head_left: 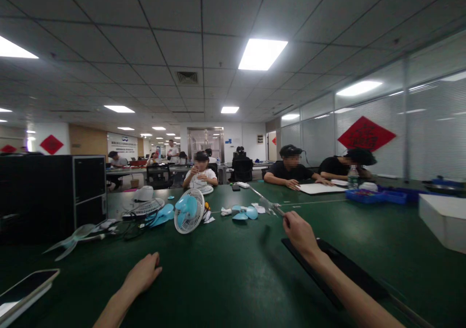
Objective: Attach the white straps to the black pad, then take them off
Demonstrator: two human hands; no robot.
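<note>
My right hand (300, 233) is raised over the table, its fingers closed round the near end of a thin, shiny metal rod (267, 201). The rod points away to the upper left and is partly smeared, so its exact kind is unclear. Below my right forearm lies a flat black panel (338, 250), partly covered by the arm. My left hand (141, 273) is low over the green table (218, 279), fingers curled in, with nothing visible in them. Beyond the hands are a light-blue fan blade (244, 213) and a small fan with white grille (189, 211).
At left stand a black computer case (89, 187), a translucent fan blade (74, 238) and a phone (27, 291). Blue trays (374, 195) and a white box (442, 221) are at right. Co-workers sit across the table, one with a white board (322, 188).
</note>
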